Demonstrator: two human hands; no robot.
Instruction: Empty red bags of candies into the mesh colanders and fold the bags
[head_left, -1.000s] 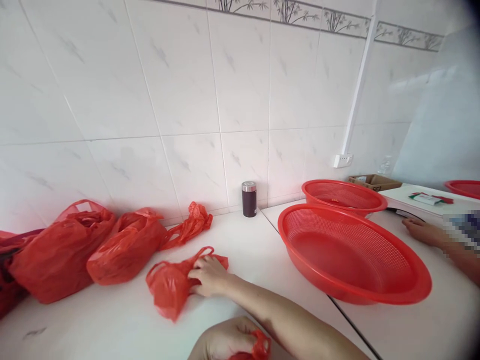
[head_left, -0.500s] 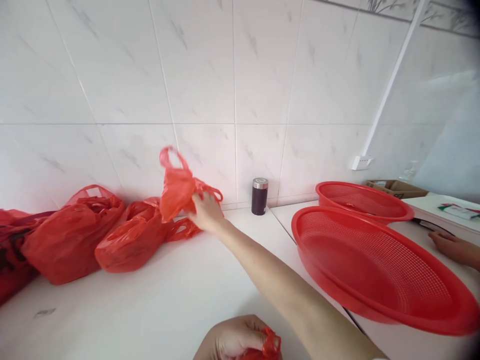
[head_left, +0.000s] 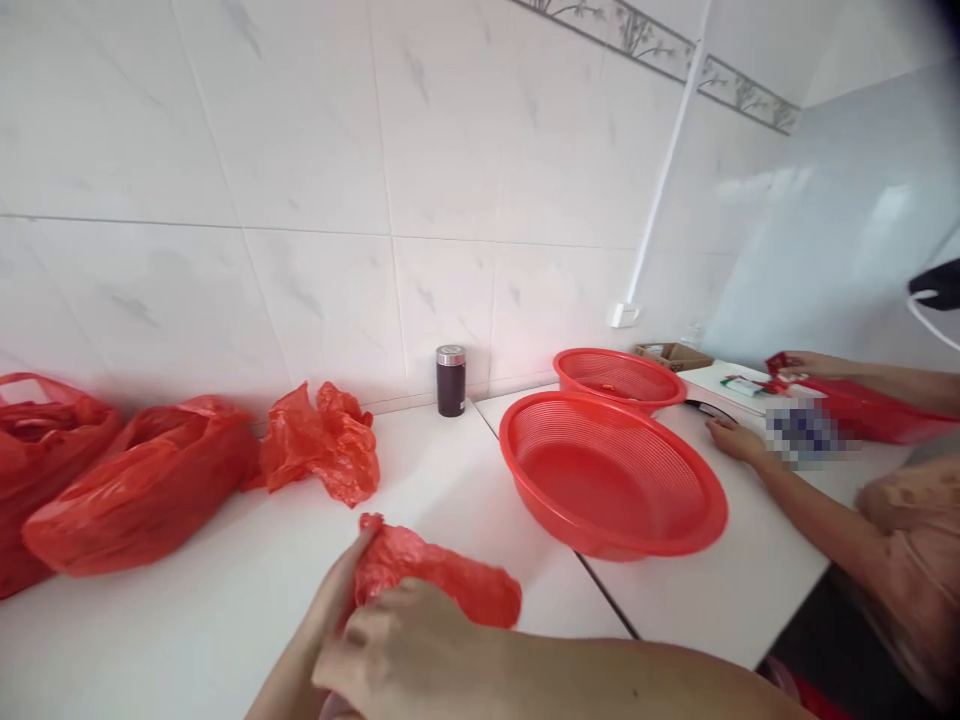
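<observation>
Low in the centre of the view, a thin red plastic bag is stretched out above the white table. My left hand is closed on it, pinching a bunched piece at the top. My right hand lies in front, its fingers curled against the same bag, and hides part of it and of my left hand. Whether anything is inside this bag I cannot make out. Beyond my hands a crumpled red plastic bag lies on the table, apart from them.
Filled red bags line the left side by the tiled wall. A dark tumbler stands near the wall. Two red baskets, one in front and one behind, sit to the right. Farther right, a co-worker's hands are over the table.
My right hand has let go of the red bag by the wall and come back to the bag in my left hand. That left hand has risen into view. The view has turned right.
</observation>
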